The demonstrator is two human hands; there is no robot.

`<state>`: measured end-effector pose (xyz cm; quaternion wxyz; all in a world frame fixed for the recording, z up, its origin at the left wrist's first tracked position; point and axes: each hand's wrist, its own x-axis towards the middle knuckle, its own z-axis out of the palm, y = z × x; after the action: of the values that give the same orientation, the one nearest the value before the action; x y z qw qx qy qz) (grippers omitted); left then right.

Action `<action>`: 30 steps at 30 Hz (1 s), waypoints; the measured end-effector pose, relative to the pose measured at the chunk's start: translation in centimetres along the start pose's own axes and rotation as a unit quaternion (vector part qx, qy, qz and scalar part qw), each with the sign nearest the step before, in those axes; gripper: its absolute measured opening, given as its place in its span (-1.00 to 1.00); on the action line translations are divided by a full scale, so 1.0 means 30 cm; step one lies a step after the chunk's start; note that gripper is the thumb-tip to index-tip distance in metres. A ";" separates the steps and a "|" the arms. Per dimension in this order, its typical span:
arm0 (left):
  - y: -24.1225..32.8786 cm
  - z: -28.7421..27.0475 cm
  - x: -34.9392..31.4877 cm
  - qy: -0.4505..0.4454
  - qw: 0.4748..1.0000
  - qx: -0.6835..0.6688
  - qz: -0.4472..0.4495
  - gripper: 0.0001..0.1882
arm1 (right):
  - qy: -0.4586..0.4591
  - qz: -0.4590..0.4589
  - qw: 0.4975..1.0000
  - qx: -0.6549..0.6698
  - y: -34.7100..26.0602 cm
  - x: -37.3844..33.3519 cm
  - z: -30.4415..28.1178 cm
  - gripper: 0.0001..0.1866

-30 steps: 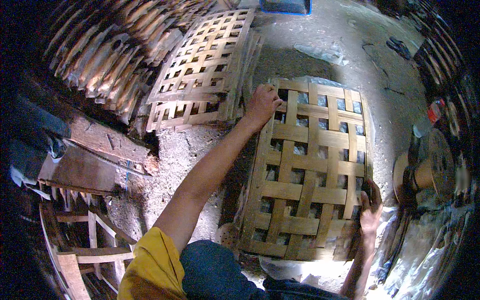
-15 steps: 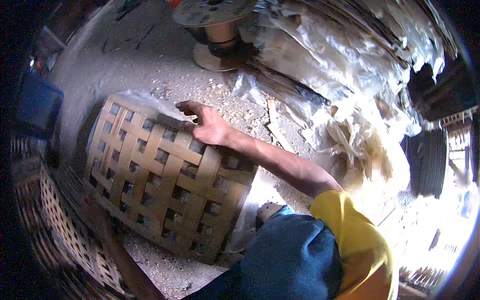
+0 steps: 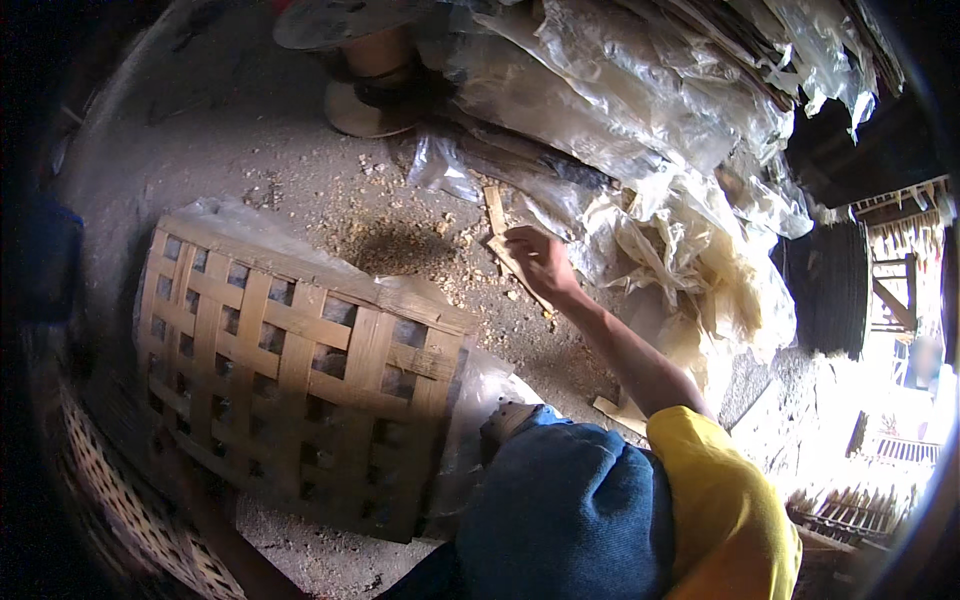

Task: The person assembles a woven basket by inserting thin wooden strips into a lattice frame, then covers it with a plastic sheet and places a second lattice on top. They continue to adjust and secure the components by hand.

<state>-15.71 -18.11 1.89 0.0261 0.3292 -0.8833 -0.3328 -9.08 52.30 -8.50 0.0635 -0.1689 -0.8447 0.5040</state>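
Observation:
A woven bamboo basket point(image 3: 300, 335) with an open lattice of flat strips lies tilted on the floor in front of my knee, clear plastic sheeting point(image 3: 480, 385) showing along its edges. My right hand point(image 3: 543, 262) is stretched out beyond the basket, over a pale flat bamboo strip point(image 3: 520, 272) on the ground. Its fingers are loosely bent and apart, and I see nothing held in them. In deep shadow, my left hand point(image 3: 182, 468) is at the basket's lower left edge; its fingers are too dark to make out.
Wood chips point(image 3: 400, 245) litter the floor past the basket. A wooden cable spool point(image 3: 370, 75) stands at the back. Crumpled plastic sheets point(image 3: 690, 250) are heaped at the right. Another lattice panel point(image 3: 120, 480) leans at the lower left, below a dark blue container point(image 3: 55, 262).
My right hand has left the basket's upper edge and moved right, to the bamboo strip on the floor. The view has shifted; my left hand stays by the basket.

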 end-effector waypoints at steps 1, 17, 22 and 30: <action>-0.104 0.000 0.072 -0.001 0.998 -0.065 0.017 -0.39 | 0.021 -0.004 1.000 -0.001 0.080 -0.006 -0.037 -0.72; -0.017 -0.038 -0.078 0.031 0.972 0.229 0.025 -0.41 | 0.141 0.366 0.785 -0.480 0.294 -0.116 -0.656 -0.39; -0.109 -0.030 0.004 0.035 0.997 0.061 0.018 -0.46 | 0.143 0.227 0.832 -0.486 0.378 -0.130 -0.644 -0.51; -0.105 -0.064 -0.091 0.075 0.993 -0.064 0.060 -0.51 | 0.036 0.026 0.948 -0.315 -0.050 -0.017 -0.258 -0.60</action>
<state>-11.28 -19.33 1.93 0.1332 0.2968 -0.8739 -0.3611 -6.80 57.87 -3.41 0.0242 -0.2206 -0.9527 0.2075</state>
